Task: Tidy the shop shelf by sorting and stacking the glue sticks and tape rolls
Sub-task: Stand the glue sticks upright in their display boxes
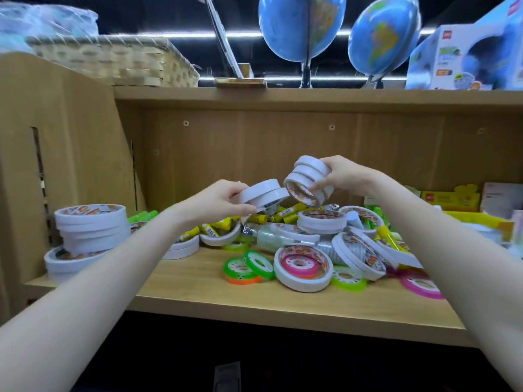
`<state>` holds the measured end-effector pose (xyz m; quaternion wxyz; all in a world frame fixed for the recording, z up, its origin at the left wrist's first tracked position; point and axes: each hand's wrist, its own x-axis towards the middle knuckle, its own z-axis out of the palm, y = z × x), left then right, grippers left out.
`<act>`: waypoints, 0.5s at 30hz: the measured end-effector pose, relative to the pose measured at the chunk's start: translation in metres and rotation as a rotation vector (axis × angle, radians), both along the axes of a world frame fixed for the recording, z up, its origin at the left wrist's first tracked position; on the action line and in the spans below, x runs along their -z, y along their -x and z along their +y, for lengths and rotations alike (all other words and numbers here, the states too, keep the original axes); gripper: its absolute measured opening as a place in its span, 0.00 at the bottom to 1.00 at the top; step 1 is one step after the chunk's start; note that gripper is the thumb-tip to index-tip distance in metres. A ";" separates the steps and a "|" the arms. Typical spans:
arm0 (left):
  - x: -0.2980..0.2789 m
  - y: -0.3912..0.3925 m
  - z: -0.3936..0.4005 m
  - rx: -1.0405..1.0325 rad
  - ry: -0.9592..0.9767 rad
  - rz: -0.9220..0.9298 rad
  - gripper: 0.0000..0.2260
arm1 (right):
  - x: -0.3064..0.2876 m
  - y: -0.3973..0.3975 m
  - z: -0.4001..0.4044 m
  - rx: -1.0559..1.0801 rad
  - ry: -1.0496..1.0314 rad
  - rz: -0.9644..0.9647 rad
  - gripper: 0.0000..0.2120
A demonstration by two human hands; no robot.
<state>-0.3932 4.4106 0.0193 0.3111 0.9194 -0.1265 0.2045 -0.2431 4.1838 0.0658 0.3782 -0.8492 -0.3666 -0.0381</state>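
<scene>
Left hand (223, 200) pinches two white tape rolls (264, 195); right hand (338, 172) grips approx. four more (308, 176), both held over the mixed pile mid-shelf (215, 281). Square both bundles flat, edges flush, then seat them on the stack (92, 230) at the shelf's left end w/o tipping it.

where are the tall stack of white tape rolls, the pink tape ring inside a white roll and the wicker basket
tall stack of white tape rolls (92, 229): head view, side of the stack
pink tape ring (302, 265): head view, top face
wicker basket (119, 62): head view, front wall
</scene>
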 end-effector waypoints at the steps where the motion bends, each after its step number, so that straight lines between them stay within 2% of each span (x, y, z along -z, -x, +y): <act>1: 0.002 0.002 0.001 -0.013 0.025 -0.004 0.08 | 0.000 0.002 -0.001 -0.009 0.010 0.008 0.11; 7: 0.008 0.013 0.003 -0.060 0.062 -0.040 0.07 | 0.003 0.010 0.001 0.023 -0.135 -0.044 0.14; 10: 0.006 0.027 0.011 -0.141 0.025 -0.191 0.07 | -0.004 0.019 0.004 0.021 -0.198 -0.155 0.16; 13: 0.005 0.047 0.025 -0.374 -0.154 -0.383 0.03 | -0.008 0.037 0.018 -0.020 -0.168 -0.315 0.13; 15: 0.008 0.059 0.040 -0.568 -0.175 -0.473 0.05 | -0.003 0.055 0.035 -0.061 -0.079 -0.421 0.11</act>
